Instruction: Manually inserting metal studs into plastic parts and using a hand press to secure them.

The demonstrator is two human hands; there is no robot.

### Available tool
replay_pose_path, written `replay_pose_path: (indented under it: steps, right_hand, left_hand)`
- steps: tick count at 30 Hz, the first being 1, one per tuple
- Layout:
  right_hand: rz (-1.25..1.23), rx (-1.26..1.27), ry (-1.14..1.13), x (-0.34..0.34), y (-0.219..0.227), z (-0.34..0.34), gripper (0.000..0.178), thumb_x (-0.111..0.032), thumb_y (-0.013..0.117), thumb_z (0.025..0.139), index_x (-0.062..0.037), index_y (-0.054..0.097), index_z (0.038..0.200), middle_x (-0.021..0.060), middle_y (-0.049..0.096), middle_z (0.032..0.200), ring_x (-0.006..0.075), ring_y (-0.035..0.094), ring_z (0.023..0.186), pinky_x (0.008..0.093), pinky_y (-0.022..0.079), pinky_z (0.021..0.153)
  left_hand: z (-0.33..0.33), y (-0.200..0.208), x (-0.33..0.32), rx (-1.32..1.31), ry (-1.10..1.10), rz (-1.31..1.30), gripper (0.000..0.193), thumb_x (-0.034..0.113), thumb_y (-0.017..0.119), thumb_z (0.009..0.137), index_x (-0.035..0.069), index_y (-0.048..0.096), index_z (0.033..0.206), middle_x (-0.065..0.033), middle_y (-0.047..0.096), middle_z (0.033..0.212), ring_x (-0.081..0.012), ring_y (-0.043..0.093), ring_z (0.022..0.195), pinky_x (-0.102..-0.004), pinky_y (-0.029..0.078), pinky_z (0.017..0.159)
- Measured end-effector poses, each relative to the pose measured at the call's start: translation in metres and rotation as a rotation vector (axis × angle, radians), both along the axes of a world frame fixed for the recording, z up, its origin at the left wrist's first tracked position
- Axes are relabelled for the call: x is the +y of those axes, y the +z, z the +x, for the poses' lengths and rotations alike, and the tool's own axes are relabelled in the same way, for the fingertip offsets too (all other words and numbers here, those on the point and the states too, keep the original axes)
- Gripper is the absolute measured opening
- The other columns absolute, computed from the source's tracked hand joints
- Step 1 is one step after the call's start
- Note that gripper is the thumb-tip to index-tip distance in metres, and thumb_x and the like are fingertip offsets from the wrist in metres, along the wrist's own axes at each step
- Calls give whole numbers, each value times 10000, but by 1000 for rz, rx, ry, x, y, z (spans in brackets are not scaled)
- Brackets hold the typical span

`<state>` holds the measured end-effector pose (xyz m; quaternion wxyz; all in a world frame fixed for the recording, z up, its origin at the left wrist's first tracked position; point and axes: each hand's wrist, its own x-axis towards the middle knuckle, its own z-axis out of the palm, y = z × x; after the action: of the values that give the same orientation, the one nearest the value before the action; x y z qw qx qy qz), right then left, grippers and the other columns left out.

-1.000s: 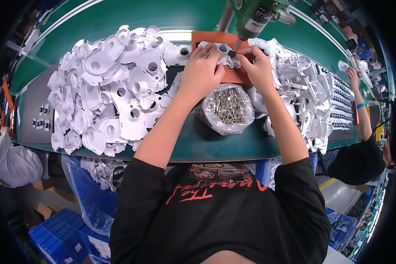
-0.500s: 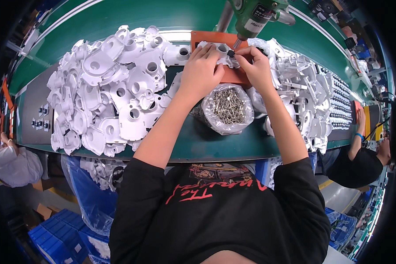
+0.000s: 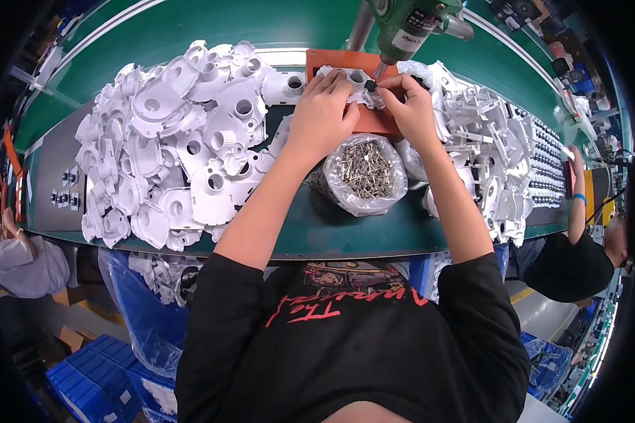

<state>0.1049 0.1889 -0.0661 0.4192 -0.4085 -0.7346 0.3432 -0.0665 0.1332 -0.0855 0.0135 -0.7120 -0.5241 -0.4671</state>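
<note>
A white plastic housing (image 3: 357, 77) lies on an orange fixture (image 3: 374, 121) at the far middle of the bench. My left hand (image 3: 324, 109) grips its left side, fingers laid over the top and thumb at the near edge. At the housing's right end sits a small black part (image 3: 370, 86). Thumb and forefinger of my right hand (image 3: 408, 106) are pinched together against this black part. Just above it, the tip of a green power screwdriver (image 3: 395, 49) points down. Between my forearms stands a clear plastic bag (image 3: 388, 204) full of screws (image 3: 365, 169).
A large heap of white housings (image 3: 159, 141) covers the bench on the left, and more white parts (image 3: 483, 141) are piled on the right. Rows of small black-and-white parts (image 3: 545, 162) stand beyond. Co-workers sit at both sides; one's arm (image 3: 577, 204) reaches in at right.
Both my hands and the housing stay where they were. The co-worker at the right has shifted their arm farther away along the bench.
</note>
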Motion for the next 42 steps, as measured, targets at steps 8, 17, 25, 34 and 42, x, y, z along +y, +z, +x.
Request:
replay_pose_path:
  steps: [8, 17, 25, 34, 42]
  right_hand:
    - [-28, 36, 4, 0, -2, 0, 85, -70, 623, 846, -1, 610, 893, -8, 595, 724, 40, 513, 627, 198, 409, 576]
    - [-23, 38, 0, 0, -3, 1, 89, -77, 626, 851, 0, 607, 891, -8, 585, 707, 40, 507, 616, 199, 398, 560]
    - [-52, 52, 10, 2, -3, 1, 92, -78, 626, 853, 1, 609, 895, -10, 586, 716, 42, 502, 615, 199, 394, 557]
    - [-49, 40, 23, 6, -2, 1, 102, -87, 638, 849, 3, 617, 892, 0, 595, 735, 45, 511, 626, 201, 401, 565]
    - [-69, 20, -6, 11, 3, -1, 112, -91, 658, 833, 7, 621, 871, 5, 616, 764, 58, 535, 692, 213, 429, 636]
  left_hand:
    - [0, 2, 0, 8, 3, -10, 214, 125, 591, 756, -22, 601, 911, -235, 620, 1092, -349, 570, 1093, -436, 398, 999]
    - [0, 1, 0, -4, -2, 3, 204, 124, 594, 754, -23, 596, 896, -236, 616, 1102, -357, 564, 1095, -435, 398, 997]
    - [0, -1, 1, 2, -7, -6, 208, 125, 597, 752, -24, 596, 898, -236, 616, 1099, -362, 566, 1089, -439, 406, 989]
    - [0, 1, 1, -18, -11, -38, 207, 124, 593, 755, -25, 595, 899, -247, 613, 1098, -367, 567, 1086, -442, 403, 992]
    - [-1, 2, 0, -19, -20, -42, 207, 123, 591, 753, -22, 587, 901, -248, 614, 1083, -367, 569, 1079, -444, 405, 989]
